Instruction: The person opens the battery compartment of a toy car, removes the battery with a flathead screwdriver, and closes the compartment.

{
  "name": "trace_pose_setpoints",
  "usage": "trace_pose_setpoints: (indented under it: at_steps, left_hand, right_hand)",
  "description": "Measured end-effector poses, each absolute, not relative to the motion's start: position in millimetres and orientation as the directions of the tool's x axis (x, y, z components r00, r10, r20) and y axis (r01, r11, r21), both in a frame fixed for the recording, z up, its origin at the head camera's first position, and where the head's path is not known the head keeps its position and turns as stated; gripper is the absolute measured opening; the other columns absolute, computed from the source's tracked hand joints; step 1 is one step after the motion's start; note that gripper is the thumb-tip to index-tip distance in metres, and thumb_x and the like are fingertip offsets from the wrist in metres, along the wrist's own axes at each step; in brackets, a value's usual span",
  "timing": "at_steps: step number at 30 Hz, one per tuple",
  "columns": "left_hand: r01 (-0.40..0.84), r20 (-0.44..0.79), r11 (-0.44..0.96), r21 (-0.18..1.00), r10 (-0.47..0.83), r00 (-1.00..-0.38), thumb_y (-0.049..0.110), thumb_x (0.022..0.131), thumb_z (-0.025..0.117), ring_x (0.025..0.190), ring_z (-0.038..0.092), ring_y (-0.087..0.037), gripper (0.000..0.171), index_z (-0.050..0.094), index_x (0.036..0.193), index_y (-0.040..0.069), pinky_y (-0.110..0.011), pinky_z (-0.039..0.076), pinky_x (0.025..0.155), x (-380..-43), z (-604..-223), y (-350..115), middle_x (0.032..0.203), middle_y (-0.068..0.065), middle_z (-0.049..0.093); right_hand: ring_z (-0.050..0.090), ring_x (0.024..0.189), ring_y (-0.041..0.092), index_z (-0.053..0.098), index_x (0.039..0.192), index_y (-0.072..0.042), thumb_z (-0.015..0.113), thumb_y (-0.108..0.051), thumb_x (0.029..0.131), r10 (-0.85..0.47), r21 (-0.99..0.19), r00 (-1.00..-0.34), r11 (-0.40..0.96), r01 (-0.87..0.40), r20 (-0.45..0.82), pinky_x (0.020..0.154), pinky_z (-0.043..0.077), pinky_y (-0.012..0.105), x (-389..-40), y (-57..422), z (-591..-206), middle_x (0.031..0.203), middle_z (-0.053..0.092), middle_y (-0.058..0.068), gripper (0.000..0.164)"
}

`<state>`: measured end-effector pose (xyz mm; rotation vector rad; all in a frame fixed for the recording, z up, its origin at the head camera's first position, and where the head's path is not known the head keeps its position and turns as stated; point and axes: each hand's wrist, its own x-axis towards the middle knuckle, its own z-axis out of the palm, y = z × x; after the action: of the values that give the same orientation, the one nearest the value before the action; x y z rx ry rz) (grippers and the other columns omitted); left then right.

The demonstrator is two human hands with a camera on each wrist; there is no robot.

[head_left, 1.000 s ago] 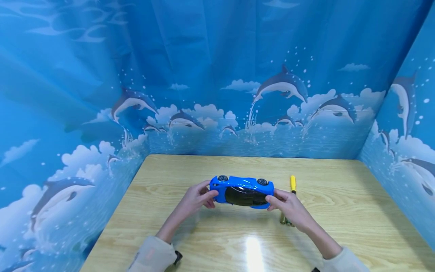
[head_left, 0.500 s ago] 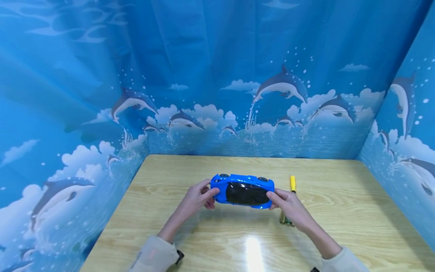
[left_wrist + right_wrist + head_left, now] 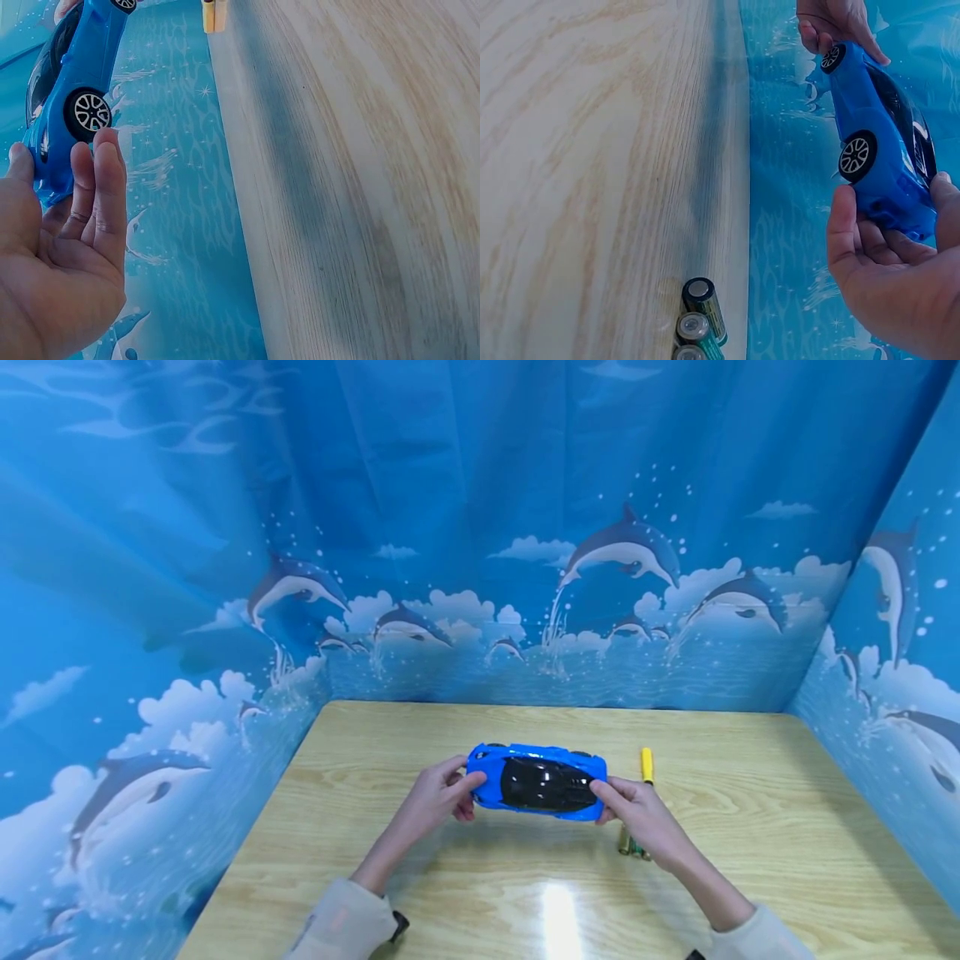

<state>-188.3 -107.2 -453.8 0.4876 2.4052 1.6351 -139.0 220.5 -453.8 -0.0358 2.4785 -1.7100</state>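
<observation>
A blue toy car (image 3: 491, 781) with a black roof is held above the wooden table (image 3: 360, 860), lying sideways between both hands. At its left end my left hand (image 3: 433, 799) grips it with the thumb over the top. The right hand (image 3: 642, 817) pinches the opposite end, thumb near the roof's edge. In the left wrist view, the fingers (image 3: 109, 195) reach under the car (image 3: 79, 82) near a wheel. From the right wrist, the black wheels with silver spokes show along the car's side (image 3: 881, 127), and the right hand (image 3: 900, 285) cups its near end.
Beside the right hand lie several batteries (image 3: 624, 841), seen closer as a battery (image 3: 705, 304) at the table's edge. A tool with a yellow handle (image 3: 647, 764) lies behind that hand. A dolphin-print curtain (image 3: 465, 527) encloses the table's back and sides.
The car has rolled in the hands, so its roof now faces the head camera more and the wheels at its far side are mostly hidden. Both hands keep their hold and barely shift.
</observation>
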Motion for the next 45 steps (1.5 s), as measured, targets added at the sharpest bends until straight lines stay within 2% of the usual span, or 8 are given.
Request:
trace_pose_setpoints:
  at_steps: [3, 7, 20, 23, 27, 33, 38, 45]
  left_hand:
    - [0.166, 0.034, 0.329, 0.930, 0.372, -0.927, 0.046, 0.103, 0.060, 0.064, 0.070, -0.019, 0.041, 0.067, 0.115, 0.008, -0.032, 0.064, 0.061, -188.1, -454.4, -107.2, 0.074, -0.007, 0.068]
    - [0.170, 0.035, 0.336, 0.926, 0.373, -0.927, 0.046, 0.103, 0.059, 0.063, 0.069, -0.019, 0.041, 0.067, 0.114, 0.008, -0.032, 0.063, 0.061, -188.2, -455.8, -107.6, 0.073, -0.007, 0.067]
    - [0.201, 0.062, 0.404, 0.893, 0.331, -0.941, 0.046, 0.103, 0.060, 0.069, 0.061, -0.017, 0.037, 0.070, 0.104, 0.011, -0.032, 0.056, 0.063, -188.5, -455.7, -105.7, 0.082, -0.010, 0.065]
    - [0.217, 0.085, 0.386, 0.897, 0.329, -0.940, 0.042, 0.103, 0.061, 0.073, 0.066, -0.017, 0.036, 0.072, 0.106, 0.008, -0.039, 0.062, 0.070, -188.7, -455.7, -104.8, 0.088, -0.006, 0.067]
    - [0.190, 0.069, 0.327, 0.926, 0.349, -0.935, 0.040, 0.104, 0.060, 0.078, 0.073, -0.021, 0.039, 0.071, 0.112, 0.003, -0.038, 0.064, 0.077, -188.2, -455.8, -103.6, 0.096, -0.006, 0.071]
    - [0.140, 0.032, 0.287, 0.948, 0.350, -0.936, 0.042, 0.104, 0.060, 0.081, 0.074, -0.023, 0.041, 0.069, 0.113, 0.003, -0.034, 0.064, 0.079, -187.7, -454.1, -101.5, 0.097, -0.007, 0.071]
    - [0.128, 0.029, 0.281, 0.951, 0.332, -0.943, 0.040, 0.103, 0.062, 0.078, 0.075, -0.024, 0.041, 0.067, 0.116, 0.001, -0.041, 0.064, 0.080, -188.2, -454.8, -101.3, 0.095, -0.008, 0.070]
    - [0.121, 0.051, 0.208, 0.971, 0.315, -0.948, 0.024, 0.104, 0.065, 0.072, 0.074, -0.029, 0.054, 0.048, 0.150, 0.003, -0.041, 0.066, 0.072, -189.3, -455.6, -101.3, 0.095, -0.014, 0.065]
  right_hand:
    - [0.067, 0.085, 0.025, 0.070, 0.105, 0.001, 0.055, -0.040, 0.107, -0.087, -0.936, -0.992, 0.349, 0.056, -0.092, 0.059, 0.040, 0.030, -139.2, 219.4, -453.7, 0.085, 0.070, 0.010, 0.044]
    - [0.066, 0.083, 0.024, 0.068, 0.099, -0.001, 0.055, -0.040, 0.107, -0.086, -0.937, -0.993, 0.345, 0.051, -0.086, 0.050, 0.029, 0.028, -138.4, 218.4, -453.7, 0.083, 0.069, 0.011, 0.042]
    - [0.066, 0.078, 0.024, 0.068, 0.103, 0.001, 0.055, -0.037, 0.108, -0.080, -0.949, -0.996, 0.314, 0.022, -0.050, 0.050, 0.037, 0.029, -138.0, 216.3, -453.6, 0.085, 0.069, 0.010, 0.041]
    - [0.066, 0.077, 0.024, 0.066, 0.103, 0.001, 0.055, -0.037, 0.107, -0.078, -0.949, -0.997, 0.316, 0.004, -0.030, 0.053, 0.040, 0.032, -137.7, 215.5, -452.8, 0.086, 0.068, 0.011, 0.039]
    - [0.067, 0.075, 0.028, 0.062, 0.106, 0.001, 0.057, -0.035, 0.107, -0.086, -0.952, -0.996, 0.305, -0.029, 0.003, 0.060, 0.049, 0.032, -136.9, 214.9, -452.8, 0.086, 0.066, 0.012, 0.036]
    - [0.068, 0.071, 0.030, 0.055, 0.134, 0.006, 0.059, -0.026, 0.107, -0.083, -0.960, -0.995, 0.271, -0.071, 0.050, 0.074, 0.059, 0.027, -136.3, 215.6, -455.7, 0.087, 0.064, 0.012, 0.042]
    - [0.068, 0.073, 0.032, 0.038, 0.156, -0.003, 0.061, -0.031, 0.106, -0.080, -0.958, -0.997, 0.282, -0.043, 0.021, 0.074, 0.058, 0.030, -136.5, 217.2, -454.8, 0.093, 0.065, 0.012, 0.062]
    - [0.065, 0.074, 0.038, 0.029, 0.163, -0.017, 0.067, -0.028, 0.102, -0.142, -0.962, -0.989, 0.263, -0.070, 0.033, 0.067, 0.058, 0.037, -137.4, 218.3, -455.1, 0.092, 0.066, 0.014, 0.073]
